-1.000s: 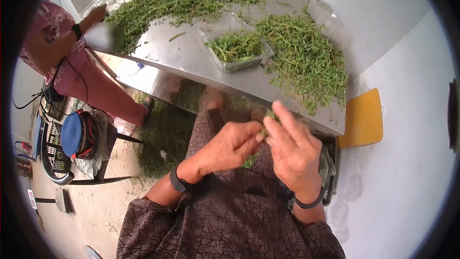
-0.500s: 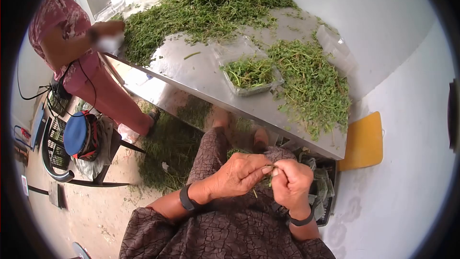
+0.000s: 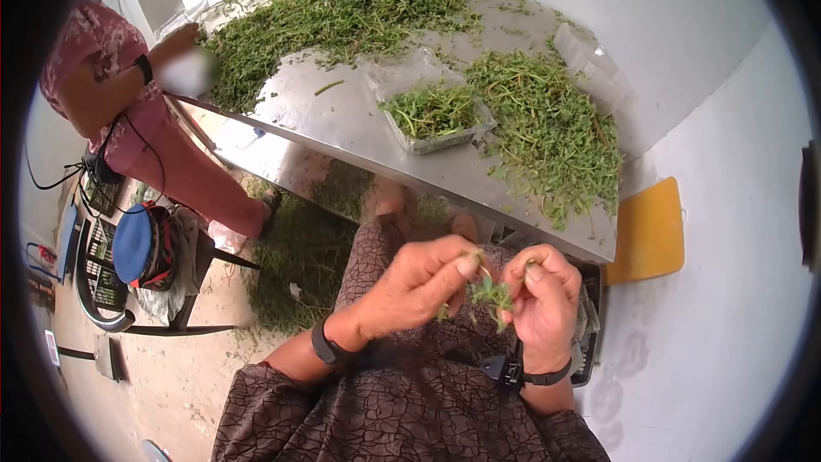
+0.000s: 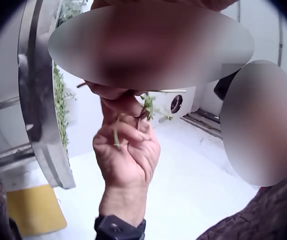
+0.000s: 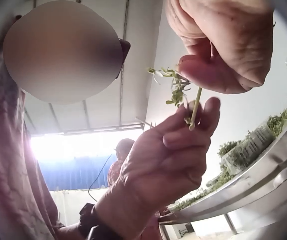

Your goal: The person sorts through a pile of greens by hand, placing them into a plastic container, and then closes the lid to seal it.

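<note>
Your left hand (image 3: 415,287) and right hand (image 3: 549,304) each pinch green sprigs (image 3: 491,293); a slack pinch could drop them onto your lap (image 3: 440,349).

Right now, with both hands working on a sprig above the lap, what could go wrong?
Bits of the sprig, pinched by the left hand and right hand, could drop to the floor, since neither hand is over the table. The open container stands near the table's front edge, so a knock might tip it. Loose greens lie close to the table's right corner and may slide off.
</note>
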